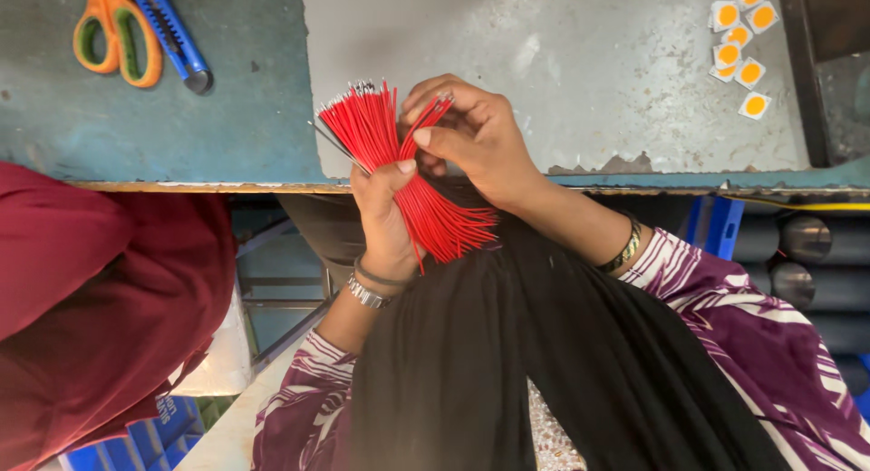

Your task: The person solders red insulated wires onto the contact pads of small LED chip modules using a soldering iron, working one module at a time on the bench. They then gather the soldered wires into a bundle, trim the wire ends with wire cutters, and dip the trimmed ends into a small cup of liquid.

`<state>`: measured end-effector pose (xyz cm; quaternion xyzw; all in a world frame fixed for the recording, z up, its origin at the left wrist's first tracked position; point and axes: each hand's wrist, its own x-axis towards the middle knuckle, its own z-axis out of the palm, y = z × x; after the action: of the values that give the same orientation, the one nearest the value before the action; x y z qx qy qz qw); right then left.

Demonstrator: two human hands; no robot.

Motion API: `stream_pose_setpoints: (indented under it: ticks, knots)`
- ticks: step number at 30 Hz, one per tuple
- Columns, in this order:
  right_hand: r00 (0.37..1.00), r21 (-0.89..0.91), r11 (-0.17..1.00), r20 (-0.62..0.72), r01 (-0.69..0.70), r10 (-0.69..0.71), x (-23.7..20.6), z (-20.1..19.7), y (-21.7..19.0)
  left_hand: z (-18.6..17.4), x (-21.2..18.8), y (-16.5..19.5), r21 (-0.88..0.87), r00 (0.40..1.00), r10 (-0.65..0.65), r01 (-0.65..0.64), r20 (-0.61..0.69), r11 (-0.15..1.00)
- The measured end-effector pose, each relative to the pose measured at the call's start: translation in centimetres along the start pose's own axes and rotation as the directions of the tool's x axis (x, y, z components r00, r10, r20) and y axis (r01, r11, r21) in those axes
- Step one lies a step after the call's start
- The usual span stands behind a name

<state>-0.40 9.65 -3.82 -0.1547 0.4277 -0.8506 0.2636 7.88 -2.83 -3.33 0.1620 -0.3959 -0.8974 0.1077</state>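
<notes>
Nearest us, our left hand (385,222) is wrapped tight around the middle of a bundle of thin red wires (394,168), whose stripped ends fan out above the fist while the other ends splay below it, over the black cloth (471,362) on our lap. Our right hand (476,136) pinches what seems to be a few wires at the bundle's top. Beyond, on the worn table (562,63), lie orange-handled scissors (113,36), a blue utility knife (172,32) and small yellow-centred squares (741,41).
</notes>
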Motion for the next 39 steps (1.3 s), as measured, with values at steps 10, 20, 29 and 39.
stream_pose_setpoints:
  ticks: [10, 20, 29, 39]
  knots:
    - [1.000, 0.036, 0.999, 0.027, 0.001, -0.002, 1.1, -1.5, 0.6, 1.0, 1.5, 0.5, -0.094, 0.997, -0.053, 0.049, -0.047, 0.994]
    - [0.998, 0.015, 0.998, -0.027, -0.064, 0.065, 0.7, -1.3, 0.7, 0.4, 0.9, 0.0, -0.015, 0.999, 0.003, -0.004, -0.048, 1.000]
    - [0.997, 0.066, 0.996, -0.045, -0.061, 0.064, 0.6, -0.6, 0.6, 0.2, 0.9, 0.3, -0.130, 0.992, -0.050, 0.034, -0.117, 0.991]
    - [0.987, 0.132, 0.981, -0.046, -0.146, 0.153, -0.1, -0.8, 1.0, -1.1, 0.9, 0.0, -0.115, 0.998, -0.034, 0.028, -0.050, 0.993]
